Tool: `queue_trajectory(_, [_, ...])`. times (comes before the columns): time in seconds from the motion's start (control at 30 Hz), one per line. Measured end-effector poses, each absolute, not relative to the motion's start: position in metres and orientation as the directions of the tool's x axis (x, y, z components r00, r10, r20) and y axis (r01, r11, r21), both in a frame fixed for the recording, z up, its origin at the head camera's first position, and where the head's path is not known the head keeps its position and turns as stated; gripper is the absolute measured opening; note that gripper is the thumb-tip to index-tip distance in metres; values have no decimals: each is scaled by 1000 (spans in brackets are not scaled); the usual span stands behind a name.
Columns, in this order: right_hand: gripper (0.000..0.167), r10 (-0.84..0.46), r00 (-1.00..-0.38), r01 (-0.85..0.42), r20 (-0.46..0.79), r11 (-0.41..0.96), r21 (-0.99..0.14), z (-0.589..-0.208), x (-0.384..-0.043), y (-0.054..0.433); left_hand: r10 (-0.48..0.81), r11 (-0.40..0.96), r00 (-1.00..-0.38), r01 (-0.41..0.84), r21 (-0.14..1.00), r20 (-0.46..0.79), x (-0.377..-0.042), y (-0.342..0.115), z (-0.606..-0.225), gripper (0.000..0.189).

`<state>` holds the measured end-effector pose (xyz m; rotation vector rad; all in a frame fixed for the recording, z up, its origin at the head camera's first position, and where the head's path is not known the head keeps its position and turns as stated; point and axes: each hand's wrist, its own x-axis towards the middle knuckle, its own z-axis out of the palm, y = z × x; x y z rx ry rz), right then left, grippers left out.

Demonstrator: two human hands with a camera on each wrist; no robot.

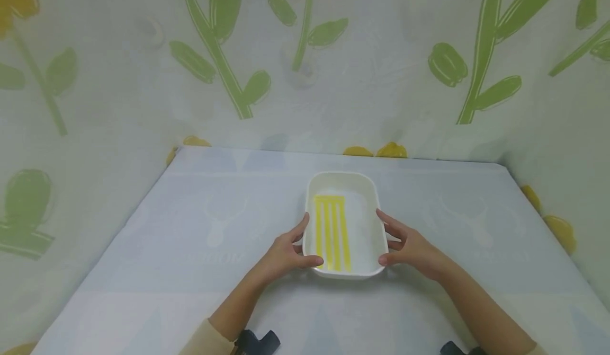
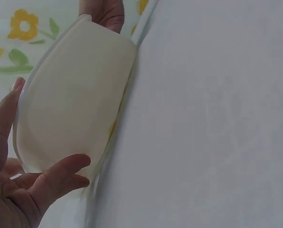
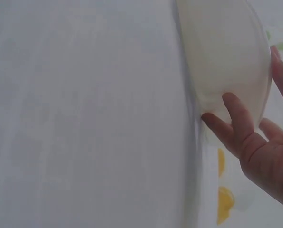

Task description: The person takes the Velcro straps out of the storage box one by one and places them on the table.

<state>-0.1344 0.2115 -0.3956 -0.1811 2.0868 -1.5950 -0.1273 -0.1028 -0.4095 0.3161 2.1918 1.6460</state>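
A white rectangular tray (image 1: 367, 228) with rounded corners is at the middle of the table, its open side up. Inside it, toward the left, lies a flat yellow piece (image 1: 330, 200) with several parallel strips joined at the far end. My left hand (image 1: 288, 251) grips the tray's left side, its thumb over the near left corner of the rim. On the opposite side my right hand (image 1: 412, 249) holds the tray, thumb at the near right corner. In both wrist views, fingers press against the tray's outer wall (image 2: 79, 90), and its inside is hidden there.
A pale cloth with faint deer prints covers the table (image 1: 167, 270). White curtains (image 1: 362, 79) with green stems and yellow flowers hang behind and along both sides. Dark straps (image 1: 257, 343) show near my wrists.
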Motion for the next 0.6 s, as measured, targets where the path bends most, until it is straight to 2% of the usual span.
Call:
queue_trajectory(0.17, [100,-418,-861,172,-289,297,-939,-391,-132,223,389,277,-905,-60,959,-169,-125,-92,-409,104])
queue_trajectory(0.6, [92,-324,-894,158,-308,416,-896,-384,-135,232,361,220,-922,-60,974,-138,-123,-80,-417,104])
